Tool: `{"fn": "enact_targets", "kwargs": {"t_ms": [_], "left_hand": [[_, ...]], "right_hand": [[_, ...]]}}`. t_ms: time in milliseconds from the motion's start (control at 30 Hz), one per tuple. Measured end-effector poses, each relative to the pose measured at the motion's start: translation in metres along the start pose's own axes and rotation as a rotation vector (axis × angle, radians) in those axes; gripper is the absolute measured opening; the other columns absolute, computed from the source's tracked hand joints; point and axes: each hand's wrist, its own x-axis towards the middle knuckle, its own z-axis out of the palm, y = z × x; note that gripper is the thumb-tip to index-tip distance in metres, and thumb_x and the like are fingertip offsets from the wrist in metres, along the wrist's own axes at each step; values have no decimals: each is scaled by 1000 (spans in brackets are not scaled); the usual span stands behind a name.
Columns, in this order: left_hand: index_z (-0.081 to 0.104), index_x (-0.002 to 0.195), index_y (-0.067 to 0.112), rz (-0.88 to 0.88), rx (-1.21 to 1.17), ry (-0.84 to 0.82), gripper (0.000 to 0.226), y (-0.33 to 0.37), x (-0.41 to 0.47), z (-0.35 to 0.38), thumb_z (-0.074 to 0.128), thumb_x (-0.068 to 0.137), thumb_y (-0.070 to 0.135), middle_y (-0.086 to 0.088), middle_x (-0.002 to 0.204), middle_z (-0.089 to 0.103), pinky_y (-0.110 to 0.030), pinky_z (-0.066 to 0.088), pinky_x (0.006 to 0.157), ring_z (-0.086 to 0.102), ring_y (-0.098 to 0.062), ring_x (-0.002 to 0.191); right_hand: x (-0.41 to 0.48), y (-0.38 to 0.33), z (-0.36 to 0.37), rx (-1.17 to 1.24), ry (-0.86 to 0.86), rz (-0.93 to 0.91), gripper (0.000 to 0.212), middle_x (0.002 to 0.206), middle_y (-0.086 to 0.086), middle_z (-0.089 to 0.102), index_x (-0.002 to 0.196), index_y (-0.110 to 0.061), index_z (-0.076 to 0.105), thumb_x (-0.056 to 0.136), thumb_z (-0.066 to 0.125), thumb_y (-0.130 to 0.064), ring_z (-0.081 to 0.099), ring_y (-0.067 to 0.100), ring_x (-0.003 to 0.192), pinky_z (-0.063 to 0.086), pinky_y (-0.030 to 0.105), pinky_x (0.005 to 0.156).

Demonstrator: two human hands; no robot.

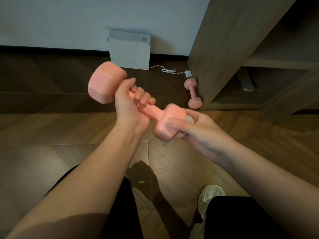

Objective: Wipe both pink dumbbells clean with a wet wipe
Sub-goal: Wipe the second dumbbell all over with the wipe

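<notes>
Head camera, looking down: at the centre of the frame a person holds a pink dumbbell (107, 82) slantwise in the air, one head up toward the upper left, the other down toward the lower right. The left hand (131, 102) is wrapped fully round the handle, fingers curled tight just beneath the upper head. The right hand (196, 131) cups the lower head, which is blurred, with fingers and thumb curled to press a whitish wet wipe (190, 119) against it; only small bits of the wipe show. Right of centre, a second dumbbell (193, 93) lies on the wooden floor (51, 128), touching the base of a wooden cabinet (224, 49). At top centre a white box (129, 52) leans on the wall, a white cable (168, 70) trailing from it to a small plug (188, 73). A pale shoe (209, 195) shows at the lower right.
</notes>
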Motion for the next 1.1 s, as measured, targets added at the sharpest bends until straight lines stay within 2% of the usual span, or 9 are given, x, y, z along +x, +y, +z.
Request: {"fn": "enact_targets", "kwargs": {"t_ms": [100,200,367,467,567,700,767,900,1100], "left_hand": [[47,54,17,9,45,14,35,-1,1,-3,62,86,16,3,48,36,-21,39,44,32,-10,40],[47,55,17,-15,32,28,33,-1,3,-4,62,85,15,3,48,37,-21,40,45,32,-10,39],[48,54,16,-61,9,27,33,2,5,-5,63,83,14,3,48,38,-21,42,45,34,-10,38],[46,55,17,-89,4,12,32,0,4,-3,62,83,15,4,49,36,-22,42,45,33,-10,39],[44,57,17,-97,63,-5,32,-5,1,-2,61,85,16,3,48,35,-23,42,44,32,-10,38],[44,54,17,-68,118,22,37,-5,2,-2,60,87,16,3,47,35,-21,40,44,31,-11,38],[43,54,17,-48,117,46,37,-3,4,-3,60,87,16,3,47,35,-22,40,44,30,-11,38],[45,59,16,-9,165,56,32,-4,6,-2,60,87,16,3,48,38,-21,41,44,33,-10,38],[48,67,15,-30,89,125,24,-2,11,-3,63,86,15,4,49,41,-20,44,45,36,-9,38]], "right_hand": [[-2,0,2,-314,46,-212,52,115,-20,60,129,-31,56,81,75,-30,57,-8,106,51,10,77],[-4,0,0,-465,22,-312,37,127,-21,55,136,-29,51,101,46,-20,48,-9,120,40,2,89],[1,-1,-9,-348,223,-340,28,105,-19,62,120,-27,55,98,53,-9,59,-16,96,50,8,66],[8,3,-9,-257,263,-194,15,92,-20,70,99,-34,69,96,59,-23,65,3,96,58,23,76],[12,4,-6,-160,177,-28,19,93,-10,71,90,-34,69,99,53,-32,66,13,100,53,37,96],[-2,8,1,-459,9,-345,40,130,-19,60,132,-28,59,96,43,-32,51,-10,119,42,8,96],[-4,13,-3,-657,-25,-467,41,143,-17,49,143,-26,48,102,41,-28,39,-12,130,33,6,103],[0,12,-9,-656,-33,-285,37,118,-19,59,139,-30,48,106,33,-35,52,-9,109,44,15,88],[-1,19,-8,-948,-49,-452,82,145,-21,37,148,-34,24,82,66,-61,37,-9,127,38,20,102]]}}
